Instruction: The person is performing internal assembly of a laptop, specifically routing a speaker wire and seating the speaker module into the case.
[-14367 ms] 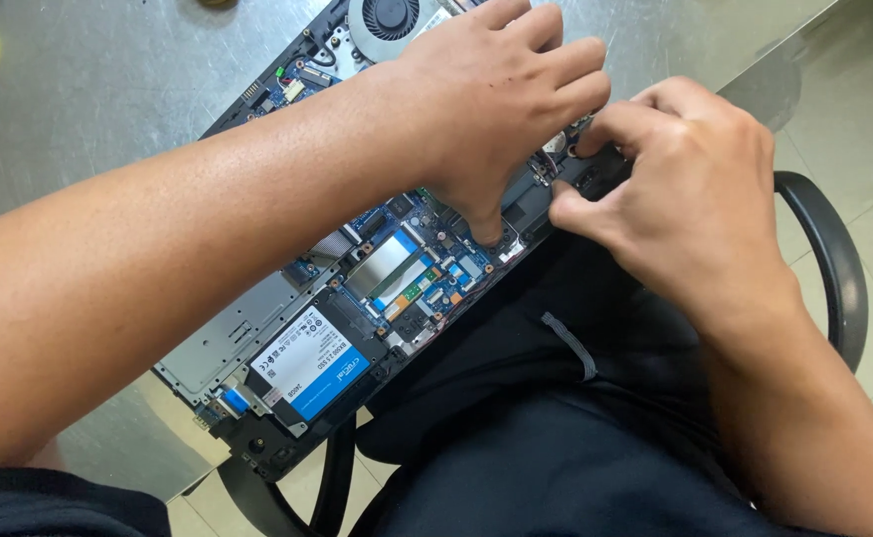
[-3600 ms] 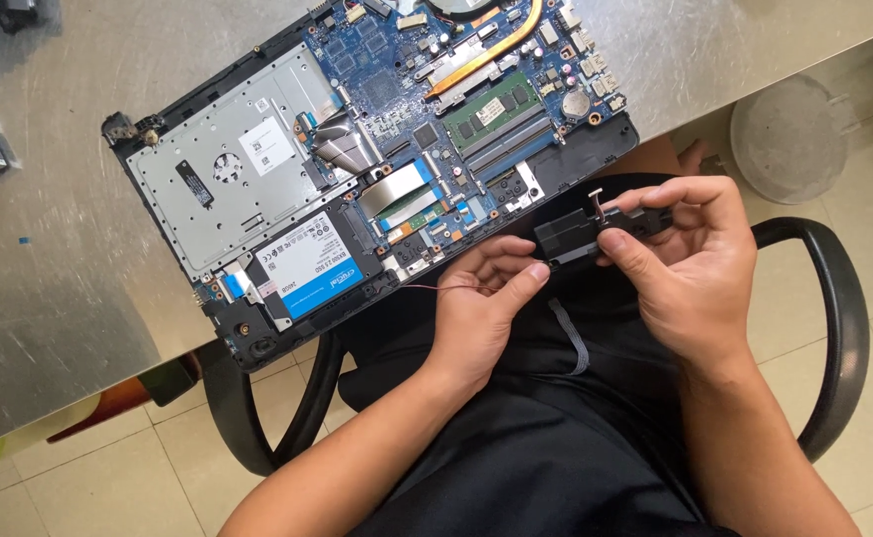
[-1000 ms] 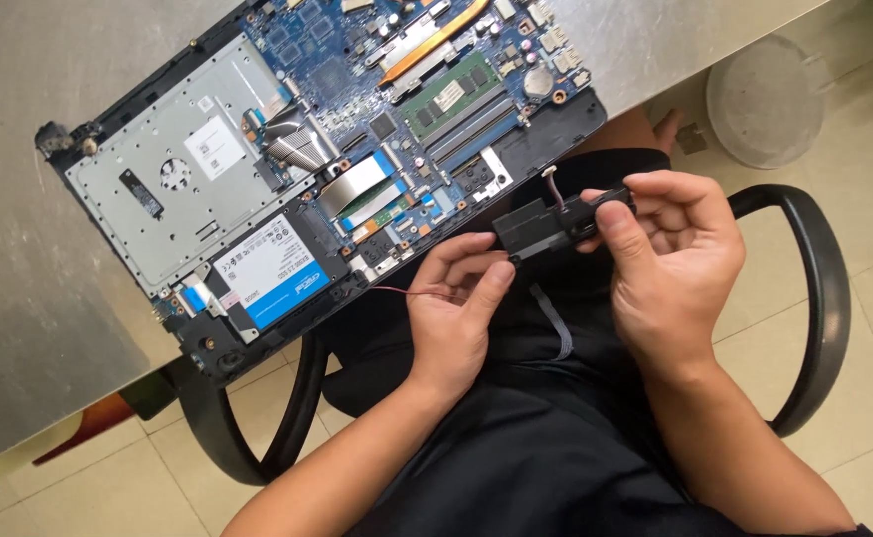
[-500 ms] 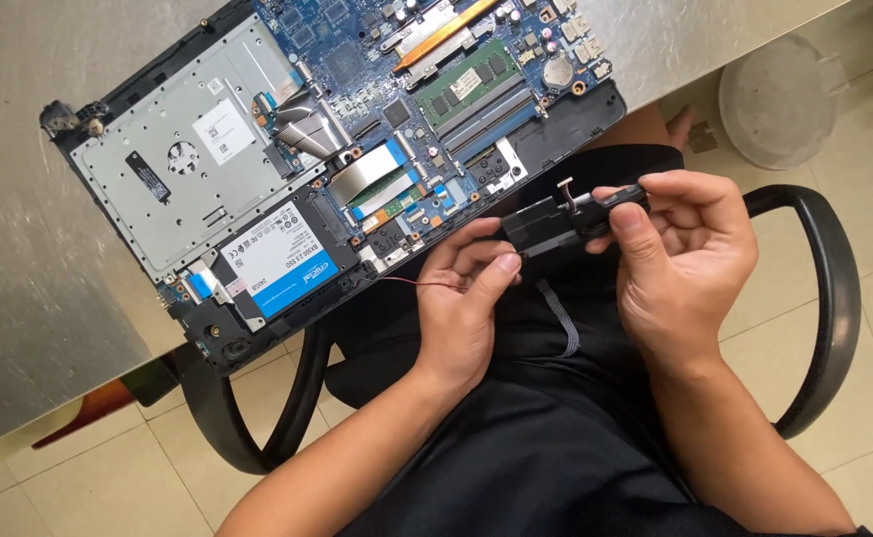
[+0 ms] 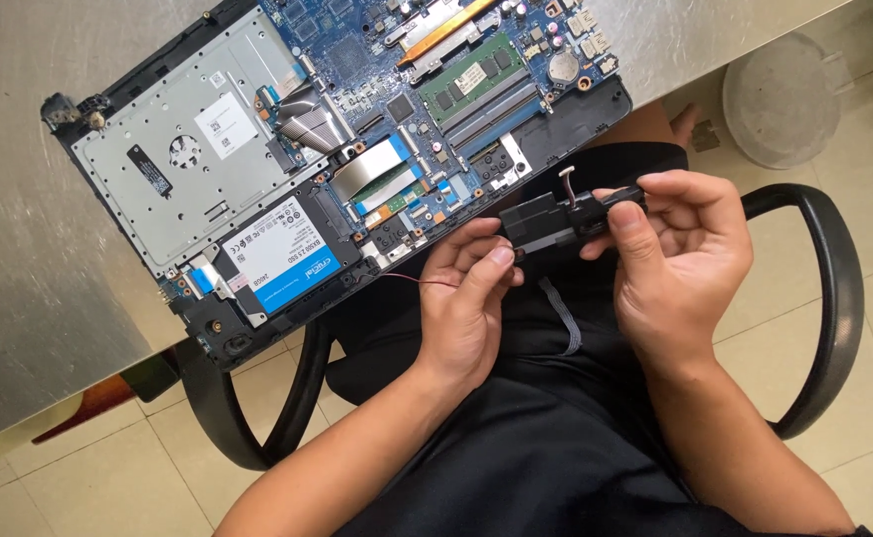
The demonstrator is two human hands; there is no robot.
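Between the two hands, right over the person's lap, sits a small black plastic part (image 5: 554, 217), looks like a little laptop speaker module, with a short pale tab sticking up from its top edge. The right hand (image 5: 677, 261) grips the right end of it, thumb on the near face and the fingers curled over the top and back. The left hand (image 5: 468, 298) pinches the lower left corner of the same part between thumb and fingertips, so both hands are closed on it, neither one is loose. A thin red wire (image 5: 419, 282) runs off to the left from the left hand's fingers toward the laptop; can't tell where exactly it ends.

Just above and to the left of the left hand is the opened laptop (image 5: 208, 318), bottom cover off, lying on a grey metal table (image 5: 29, 288) with its near edge hanging a bit over the table edge. Closest to the left hand on that board is a drive with a blue and white label (image 5: 282, 261), and further up from the hands there's a green memory stick (image 5: 474, 82) and a copper heat pipe (image 5: 444, 24).

Under both hands: black shorts (image 5: 556, 467) and a black round chair frame (image 5: 834, 298), which curves past the right hand's far side. Beyond the right hand, on the tiled floor, stands a pale round stool or bucket (image 5: 785, 99).
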